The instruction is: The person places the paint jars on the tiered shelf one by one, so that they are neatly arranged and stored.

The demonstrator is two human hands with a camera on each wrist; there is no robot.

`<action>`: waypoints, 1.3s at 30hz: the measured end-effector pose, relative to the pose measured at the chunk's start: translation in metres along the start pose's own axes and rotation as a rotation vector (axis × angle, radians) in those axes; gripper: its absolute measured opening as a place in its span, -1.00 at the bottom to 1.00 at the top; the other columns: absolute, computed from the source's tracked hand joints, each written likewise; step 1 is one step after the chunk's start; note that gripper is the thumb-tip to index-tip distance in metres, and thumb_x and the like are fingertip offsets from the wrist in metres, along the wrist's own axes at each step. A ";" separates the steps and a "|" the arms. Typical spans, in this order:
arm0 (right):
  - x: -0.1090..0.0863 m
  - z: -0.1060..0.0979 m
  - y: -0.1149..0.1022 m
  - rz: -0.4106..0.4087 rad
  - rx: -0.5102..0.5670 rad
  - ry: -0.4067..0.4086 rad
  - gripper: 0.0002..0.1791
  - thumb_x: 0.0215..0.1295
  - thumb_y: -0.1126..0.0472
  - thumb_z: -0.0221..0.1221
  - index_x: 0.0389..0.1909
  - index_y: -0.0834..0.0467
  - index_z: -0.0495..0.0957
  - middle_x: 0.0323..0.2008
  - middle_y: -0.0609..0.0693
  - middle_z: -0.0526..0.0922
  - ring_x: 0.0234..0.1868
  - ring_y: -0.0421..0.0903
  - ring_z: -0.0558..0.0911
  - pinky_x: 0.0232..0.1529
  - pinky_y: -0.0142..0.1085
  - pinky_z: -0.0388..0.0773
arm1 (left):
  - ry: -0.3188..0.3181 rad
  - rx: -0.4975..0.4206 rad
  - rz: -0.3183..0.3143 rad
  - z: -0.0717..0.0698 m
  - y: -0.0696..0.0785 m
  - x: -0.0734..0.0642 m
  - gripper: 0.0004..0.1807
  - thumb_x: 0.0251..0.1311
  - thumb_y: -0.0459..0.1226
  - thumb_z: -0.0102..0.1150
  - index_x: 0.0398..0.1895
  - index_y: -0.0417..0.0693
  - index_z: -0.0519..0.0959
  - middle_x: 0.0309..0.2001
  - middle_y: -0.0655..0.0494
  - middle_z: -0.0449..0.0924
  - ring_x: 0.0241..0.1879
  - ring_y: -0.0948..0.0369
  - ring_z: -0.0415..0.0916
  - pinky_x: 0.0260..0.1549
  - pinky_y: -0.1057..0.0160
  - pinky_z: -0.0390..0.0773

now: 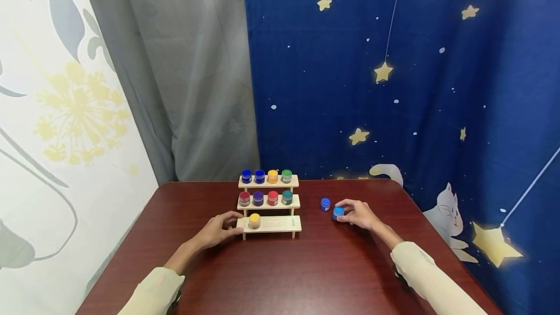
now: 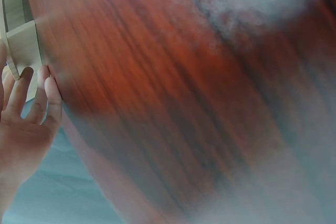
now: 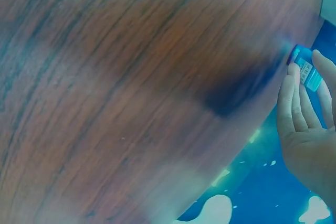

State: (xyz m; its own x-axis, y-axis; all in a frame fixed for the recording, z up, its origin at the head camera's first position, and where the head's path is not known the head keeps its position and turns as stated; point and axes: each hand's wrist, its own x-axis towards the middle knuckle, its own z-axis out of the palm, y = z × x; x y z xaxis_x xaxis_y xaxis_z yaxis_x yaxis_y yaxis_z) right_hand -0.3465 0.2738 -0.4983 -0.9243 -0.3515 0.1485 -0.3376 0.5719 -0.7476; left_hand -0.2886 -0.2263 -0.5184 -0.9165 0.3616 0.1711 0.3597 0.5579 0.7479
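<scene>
A three-tier wooden stand holds several small paint jars. On its lowest tier is one yellow jar, near the left end. My left hand holds that tier's left end, thumb at the front edge and fingers behind; the left wrist view shows fingertips against the pale wood. To the right of the stand, my right hand pinches a light blue paint jar between thumb and fingers. In the right wrist view the jar shows a white label. A darker blue jar stands just beside it.
Jars in blues, orange and green line the top tier; red, purple and teal ones stand on the middle tier. Under everything is a dark red-brown wooden table. Grey curtain and blue star-patterned curtain hang behind it.
</scene>
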 end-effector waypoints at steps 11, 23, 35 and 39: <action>0.002 0.015 -0.028 -0.105 0.020 -0.055 -0.51 0.20 0.30 0.50 0.12 0.34 0.63 -0.17 0.22 0.77 -0.28 -0.04 0.79 -0.42 -0.30 0.66 | -0.005 -0.011 -0.012 -0.001 -0.002 0.001 -0.57 0.35 -0.12 0.39 0.21 -0.04 0.59 0.14 -0.15 0.68 0.09 0.02 0.67 0.00 0.06 0.64; 0.005 0.040 -0.049 -0.172 -0.008 -0.082 -0.52 0.20 0.24 0.51 0.12 0.30 0.65 -0.18 0.13 0.78 -0.22 -0.09 0.78 -0.20 -0.33 0.70 | 0.005 0.004 -0.009 0.000 -0.001 0.000 -0.57 0.34 -0.11 0.40 0.19 -0.02 0.60 0.13 -0.13 0.69 0.10 0.01 0.67 0.04 0.00 0.63; 0.009 0.056 -0.069 -0.225 0.000 -0.116 -0.55 0.24 0.26 0.48 0.12 0.30 0.65 -0.14 0.10 0.78 -0.19 -0.10 0.77 -0.14 -0.33 0.69 | 0.007 0.000 -0.001 0.000 0.000 0.000 -0.57 0.34 -0.12 0.40 0.19 -0.04 0.60 0.13 -0.14 0.69 0.10 0.00 0.66 0.03 -0.01 0.63; 0.013 0.062 -0.075 -0.244 0.014 -0.127 -0.56 0.24 0.25 0.48 0.11 0.27 0.66 -0.15 0.09 0.79 -0.18 -0.09 0.77 -0.13 -0.32 0.69 | 0.006 -0.001 0.004 0.000 0.001 0.000 -0.58 0.35 -0.14 0.39 0.20 -0.06 0.59 0.14 -0.16 0.69 0.10 -0.01 0.66 0.03 0.00 0.64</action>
State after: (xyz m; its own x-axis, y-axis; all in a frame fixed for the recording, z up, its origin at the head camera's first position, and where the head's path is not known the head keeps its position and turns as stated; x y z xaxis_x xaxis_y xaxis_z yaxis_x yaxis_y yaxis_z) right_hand -0.3219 0.1807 -0.4805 -0.7862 -0.5680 0.2433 -0.5440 0.4494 -0.7086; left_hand -0.2879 -0.2259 -0.5179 -0.9162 0.3589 0.1781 0.3631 0.5555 0.7481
